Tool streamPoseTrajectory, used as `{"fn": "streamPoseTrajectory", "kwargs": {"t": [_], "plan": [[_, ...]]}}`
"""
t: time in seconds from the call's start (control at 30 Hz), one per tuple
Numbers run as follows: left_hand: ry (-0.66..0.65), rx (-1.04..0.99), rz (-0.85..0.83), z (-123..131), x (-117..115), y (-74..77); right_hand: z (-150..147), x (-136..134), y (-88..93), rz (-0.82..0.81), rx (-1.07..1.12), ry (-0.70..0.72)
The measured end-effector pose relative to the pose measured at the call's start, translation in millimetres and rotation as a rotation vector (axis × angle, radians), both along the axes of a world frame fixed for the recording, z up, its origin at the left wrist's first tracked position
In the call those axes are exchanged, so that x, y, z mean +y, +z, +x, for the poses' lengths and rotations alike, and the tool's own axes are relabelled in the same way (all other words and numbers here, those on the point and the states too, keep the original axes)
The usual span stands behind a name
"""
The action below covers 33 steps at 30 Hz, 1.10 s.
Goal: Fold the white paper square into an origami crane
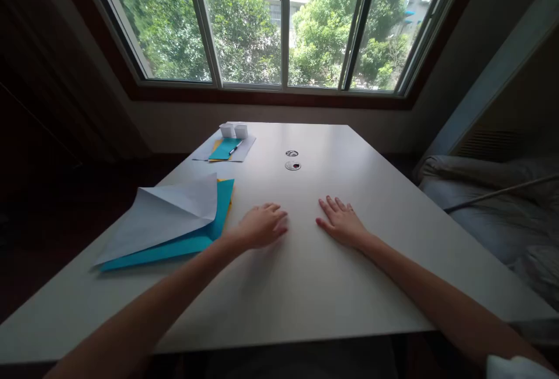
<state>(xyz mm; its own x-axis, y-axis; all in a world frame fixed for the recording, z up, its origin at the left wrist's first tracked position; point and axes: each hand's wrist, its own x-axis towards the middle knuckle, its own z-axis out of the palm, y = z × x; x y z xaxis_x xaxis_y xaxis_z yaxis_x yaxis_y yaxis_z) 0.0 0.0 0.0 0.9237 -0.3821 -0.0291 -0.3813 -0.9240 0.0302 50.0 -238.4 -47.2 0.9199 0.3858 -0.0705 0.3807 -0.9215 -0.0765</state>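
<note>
The left grip (264, 225) was half open, fingers loosely bent, nothing visible in it; the right grip (340, 220) lay spread and empty on the white surface (371, 291). To the left lay a bent white sheet (172, 210) over a blue sheet (224, 201). Far left stood 2 small white containers (227, 130). Beyond, a wide window (285, 29) showed green trees (244, 24).

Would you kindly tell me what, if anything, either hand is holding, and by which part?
Nothing is visibly held: the right hand lies spread on the table, and the left hand, fingers loosely bent, shows nothing in it.
</note>
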Motion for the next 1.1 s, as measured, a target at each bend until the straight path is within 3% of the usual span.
{"fn": "streamPoseTrajectory", "kwargs": {"t": [0.1, 0.17, 0.33, 0.57, 0.67, 0.73, 0.83, 0.93, 1.03, 1.1], "plan": [[0.048, -0.072, 0.01, -13, 39, 20.3, 0, -1, -0.3, -0.001, 0.008, 0.003], [0.211, -0.143, 0.038, -23, 67, 28.9, 0, -1, -0.2, 0.002, 0.01, 0.004], [0.385, -0.152, 0.141, -42, 118, 28.3, 1, -2, -0.2, 0.011, 0.002, 0.007], [0.325, -0.156, 0.31, -47, 129, 3.7, 1, -2, -0.1, 0.008, 0.003, 0.003], [0.334, -0.278, 0.406, -47, 128, 9.2, 1, -2, 2.2, 0.024, 0.011, 0.012], [0.352, -0.405, 0.406, -46, 125, 22.4, 1, -2, 5.2, 0.03, 0.033, 0.014], [0.435, -0.659, 0.286, -45, 113, 54.0, 1, -1, 11.8, 0.056, 0.07, 0.028], [0.377, -0.881, 0.05, -42, 91, 90.0, 0, 0, 20.3, 0.161, 0.063, 0.084], [0.318, -1.053, -0.307, -34, 63, 116.9, 0, 2, 28.8, 0.375, 0.063, 0.181], [0.253, -1.012, -0.684, -22, 48, 125.8, 1, 4, 32.2, 0.561, 0.111, 0.222]]}}
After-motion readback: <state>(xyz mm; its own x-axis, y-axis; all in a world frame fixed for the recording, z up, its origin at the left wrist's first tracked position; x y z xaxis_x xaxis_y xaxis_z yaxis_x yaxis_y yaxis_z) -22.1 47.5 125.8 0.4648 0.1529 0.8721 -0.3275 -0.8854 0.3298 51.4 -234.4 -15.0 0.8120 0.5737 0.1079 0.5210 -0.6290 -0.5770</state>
